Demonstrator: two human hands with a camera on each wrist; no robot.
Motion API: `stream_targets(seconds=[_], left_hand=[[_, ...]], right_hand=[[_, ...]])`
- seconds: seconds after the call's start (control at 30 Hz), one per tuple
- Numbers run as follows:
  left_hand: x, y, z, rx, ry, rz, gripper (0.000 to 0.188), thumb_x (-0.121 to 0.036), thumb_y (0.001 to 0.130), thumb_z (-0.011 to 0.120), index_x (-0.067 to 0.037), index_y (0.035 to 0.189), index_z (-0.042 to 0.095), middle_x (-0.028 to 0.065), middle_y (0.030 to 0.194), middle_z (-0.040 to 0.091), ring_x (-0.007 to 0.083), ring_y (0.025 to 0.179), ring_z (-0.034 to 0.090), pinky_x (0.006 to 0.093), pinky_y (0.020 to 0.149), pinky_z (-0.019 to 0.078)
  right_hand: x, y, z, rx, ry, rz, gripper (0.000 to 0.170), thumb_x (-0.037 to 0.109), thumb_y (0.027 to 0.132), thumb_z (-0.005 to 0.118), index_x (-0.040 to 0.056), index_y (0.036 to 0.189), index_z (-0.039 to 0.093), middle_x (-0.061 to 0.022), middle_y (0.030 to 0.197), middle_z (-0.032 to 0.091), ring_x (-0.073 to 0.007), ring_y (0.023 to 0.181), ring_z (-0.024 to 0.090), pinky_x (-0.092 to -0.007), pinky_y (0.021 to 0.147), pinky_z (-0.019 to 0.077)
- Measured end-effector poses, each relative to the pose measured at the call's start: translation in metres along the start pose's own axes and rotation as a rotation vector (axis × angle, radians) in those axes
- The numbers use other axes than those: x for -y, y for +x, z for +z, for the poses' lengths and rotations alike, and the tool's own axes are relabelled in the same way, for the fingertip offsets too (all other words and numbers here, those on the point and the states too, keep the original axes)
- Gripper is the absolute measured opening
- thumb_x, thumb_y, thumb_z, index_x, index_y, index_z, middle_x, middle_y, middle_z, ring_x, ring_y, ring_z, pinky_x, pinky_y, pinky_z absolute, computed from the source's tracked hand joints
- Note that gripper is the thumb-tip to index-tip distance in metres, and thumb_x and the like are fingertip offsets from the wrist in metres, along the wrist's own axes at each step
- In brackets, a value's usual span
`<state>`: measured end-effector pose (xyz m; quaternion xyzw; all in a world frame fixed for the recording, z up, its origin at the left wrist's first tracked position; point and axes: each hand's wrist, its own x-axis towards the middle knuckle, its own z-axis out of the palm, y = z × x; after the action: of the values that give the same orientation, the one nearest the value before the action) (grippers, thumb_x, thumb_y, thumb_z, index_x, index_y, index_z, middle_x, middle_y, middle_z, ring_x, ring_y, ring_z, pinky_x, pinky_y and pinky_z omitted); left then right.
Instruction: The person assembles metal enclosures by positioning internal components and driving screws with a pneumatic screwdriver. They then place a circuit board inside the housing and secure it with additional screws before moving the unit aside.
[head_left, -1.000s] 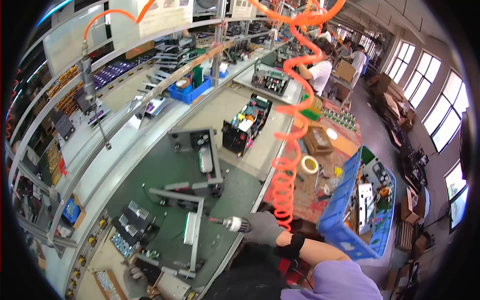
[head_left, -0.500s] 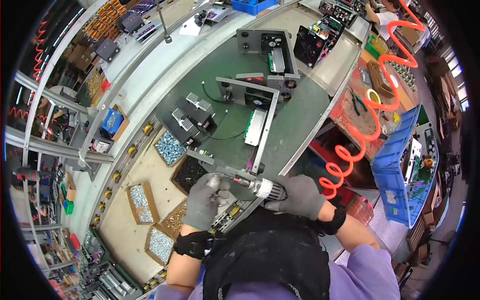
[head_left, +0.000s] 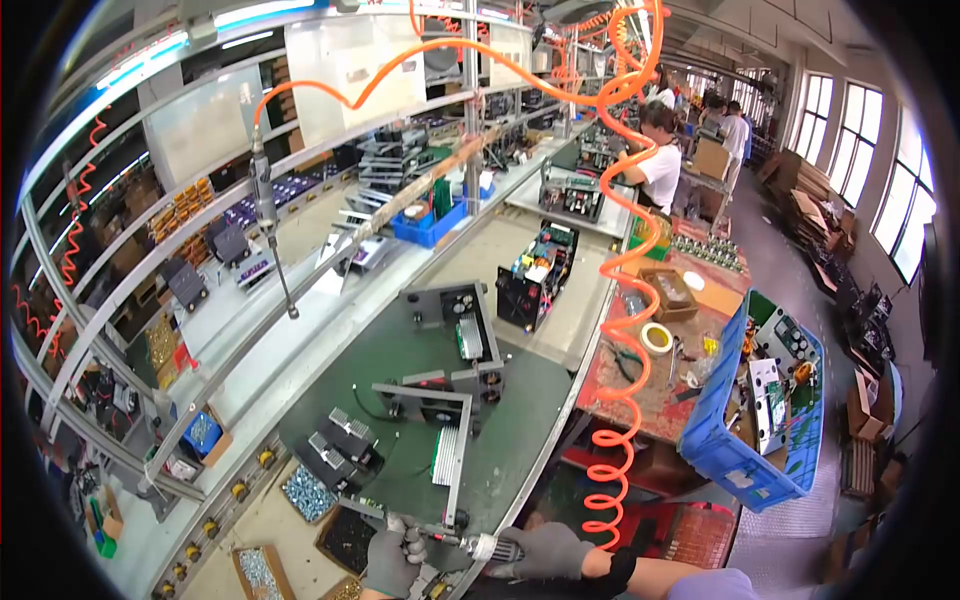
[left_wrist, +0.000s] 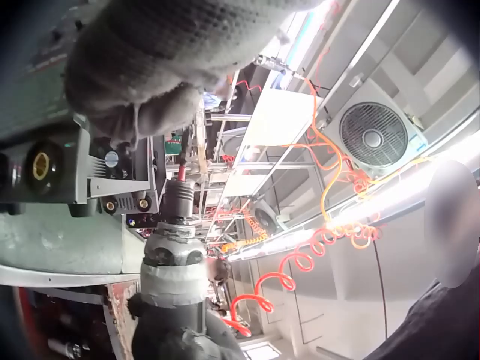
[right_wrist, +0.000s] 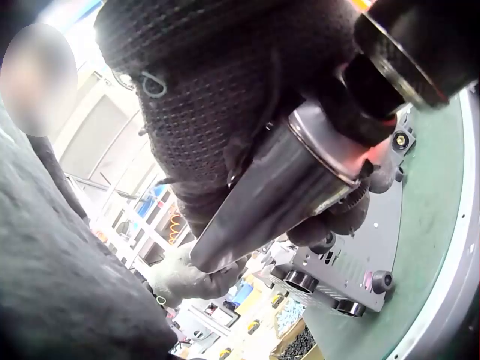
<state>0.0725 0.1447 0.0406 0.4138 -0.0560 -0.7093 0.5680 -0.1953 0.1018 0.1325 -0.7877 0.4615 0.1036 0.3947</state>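
My right gloved hand (head_left: 545, 552) grips a powered screwdriver (head_left: 492, 547) at the lower edge of the head view. Its bit points left, toward my left gloved hand (head_left: 393, 562). In the left wrist view the driver (left_wrist: 174, 281) stands below the curled fingers (left_wrist: 142, 82), and the bit (left_wrist: 182, 166) reaches up to them. Any screw there is hidden. The right wrist view shows the driver's body (right_wrist: 270, 196) under my right hand (right_wrist: 232, 82). Just beyond the hands is a grey metal frame (head_left: 460, 455) with a white finned part (head_left: 444, 455).
Boxes of screws (head_left: 308, 494) lie left of the hands, with black heatsink units (head_left: 340, 445) behind them. A coiled orange hose (head_left: 612, 440) hangs at the right, before a blue crate (head_left: 745, 455). Another driver (head_left: 264, 190) hangs at the left.
My left hand has come from the screw boxes to the driver's bit. The head view has swung down and back up, so both hands now appear lower than half a second ago.
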Motion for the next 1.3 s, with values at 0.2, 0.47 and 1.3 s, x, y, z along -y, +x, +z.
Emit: stream_targets(seconds=[0.2, 0.47, 1.3], left_hand=[[-0.01, -0.011, 0.027, 0.034, 0.14, 0.071, 0.022, -0.03, 0.098, 0.055, -0.009, 0.103, 0.053, -0.0001, 0.081, 0.05, 0.0087, 0.069, 0.046, 0.0201, 0.056, 0.0388], [-0.016, -0.034, 0.035, 0.281, 0.289, 0.002, 0.03, -0.018, 0.095, 0.054, -0.002, 0.12, 0.052, 0.0037, 0.093, 0.058, 0.0114, 0.076, 0.053, 0.022, 0.065, 0.0444], [-0.082, 0.001, 0.237, -0.083, 0.192, 0.35, 0.043, -0.046, 0.095, 0.046, -0.008, 0.095, 0.066, 0.0018, 0.081, 0.069, 0.0133, 0.069, 0.066, 0.027, 0.064, 0.053]], right_hand=[[0.002, -0.005, -0.002, -0.057, -0.037, -0.039, 0.068, 0.061, 0.078, 0.064, 0.0136, 0.126, 0.052, -0.0207, 0.093, 0.067, -0.0388, 0.087, 0.065, -0.0441, 0.074, 0.0515], [-0.001, -0.009, -0.005, -0.245, -0.025, -0.11, 0.065, 0.057, 0.074, 0.069, 0.0103, 0.117, 0.055, -0.0216, 0.084, 0.067, -0.0397, 0.078, 0.065, -0.0461, 0.067, 0.0509], [0.023, 0.009, -0.535, -1.722, 0.265, -0.398, 0.053, 0.038, 0.08, 0.071, 0.0004, 0.115, 0.058, -0.0156, 0.094, 0.064, -0.0294, 0.086, 0.063, -0.04, 0.078, 0.0487]])
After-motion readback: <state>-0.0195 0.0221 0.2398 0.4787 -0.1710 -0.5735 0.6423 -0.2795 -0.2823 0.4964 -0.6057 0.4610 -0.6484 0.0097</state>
